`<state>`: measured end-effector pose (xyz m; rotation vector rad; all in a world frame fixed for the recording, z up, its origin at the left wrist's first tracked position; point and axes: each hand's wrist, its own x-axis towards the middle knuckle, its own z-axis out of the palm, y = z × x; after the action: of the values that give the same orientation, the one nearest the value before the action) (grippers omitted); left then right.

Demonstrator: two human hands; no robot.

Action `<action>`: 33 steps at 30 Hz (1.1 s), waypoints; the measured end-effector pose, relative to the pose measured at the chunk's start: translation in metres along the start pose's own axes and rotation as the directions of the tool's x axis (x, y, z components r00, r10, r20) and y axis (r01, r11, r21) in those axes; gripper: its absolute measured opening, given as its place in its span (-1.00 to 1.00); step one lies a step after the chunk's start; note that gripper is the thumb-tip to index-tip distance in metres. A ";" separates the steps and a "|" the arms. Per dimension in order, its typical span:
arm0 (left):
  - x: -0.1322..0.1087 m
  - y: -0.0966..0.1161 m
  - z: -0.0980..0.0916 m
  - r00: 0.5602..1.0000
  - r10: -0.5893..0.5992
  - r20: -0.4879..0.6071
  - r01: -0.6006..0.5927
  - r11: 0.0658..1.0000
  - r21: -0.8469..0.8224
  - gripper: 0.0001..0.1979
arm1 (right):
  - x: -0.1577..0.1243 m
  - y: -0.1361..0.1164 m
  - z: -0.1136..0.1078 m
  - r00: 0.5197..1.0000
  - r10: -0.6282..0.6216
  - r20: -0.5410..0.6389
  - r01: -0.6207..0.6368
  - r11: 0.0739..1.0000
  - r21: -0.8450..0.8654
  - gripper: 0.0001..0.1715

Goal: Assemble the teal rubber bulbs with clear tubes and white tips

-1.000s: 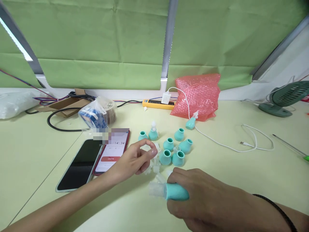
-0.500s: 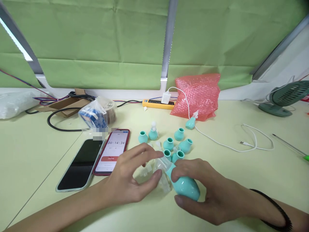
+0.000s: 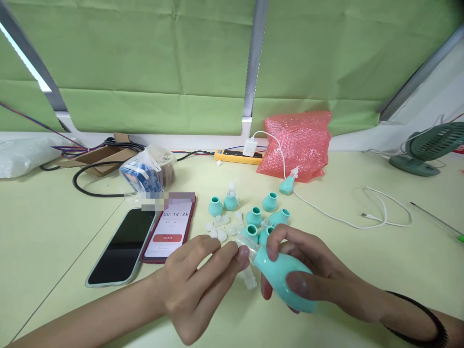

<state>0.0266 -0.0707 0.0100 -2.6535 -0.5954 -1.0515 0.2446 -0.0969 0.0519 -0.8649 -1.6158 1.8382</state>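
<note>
Left hand (image 3: 197, 280) has closed in, we note, pinching clear tube (image 3: 252, 247); right hand (image 3: 329, 282) wraps teal bulb (image 3: 281, 270); phone (image 3: 169, 229) reads 00:14:35.

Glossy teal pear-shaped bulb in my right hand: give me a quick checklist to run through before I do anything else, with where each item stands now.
1. Glossy teal pear-shaped bulb held securely: ok, between the right hand's thumb and fingers.
2. Clear plastic tube at the bulb's narrow end: ok.
3. Left hand on the tube: ok, its fingertips pinch it.
4. Tube fully seated: cannot tell, the joint is too small to judge.
5. No loose parts below the hands: not ok, a frosted plastic piece lies there.
6. White USB cable away from both hands: ok.
</note>
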 end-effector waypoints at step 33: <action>0.029 0.014 -0.032 0.873 0.412 0.261 -0.478 0.832 0.282 -0.67 | -0.008 -0.003 0.004 0.998 0.061 -0.005 -0.059 0.932 -0.357 -0.85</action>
<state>0.0326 -0.0865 0.0523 -2.4193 -0.1419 -0.5083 0.2466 -0.1051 0.0558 -1.0722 -1.9851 1.6093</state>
